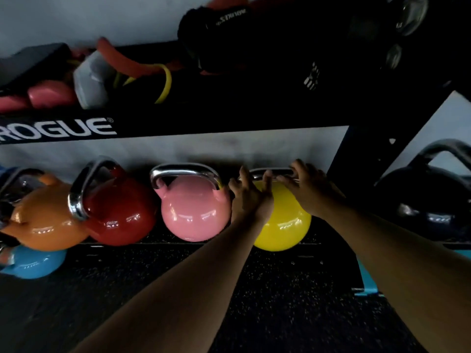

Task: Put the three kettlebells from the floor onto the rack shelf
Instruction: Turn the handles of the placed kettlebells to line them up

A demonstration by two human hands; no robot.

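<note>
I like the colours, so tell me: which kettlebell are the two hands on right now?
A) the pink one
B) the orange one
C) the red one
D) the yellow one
D: both the left hand and the right hand are at the silver handle of the yellow kettlebell, fingers spread rather than wrapped around it, while the pink kettlebell beside it goes untouched.

Two bare forearms; left hand point(251, 197), right hand point(309, 187); no sleeves
</note>
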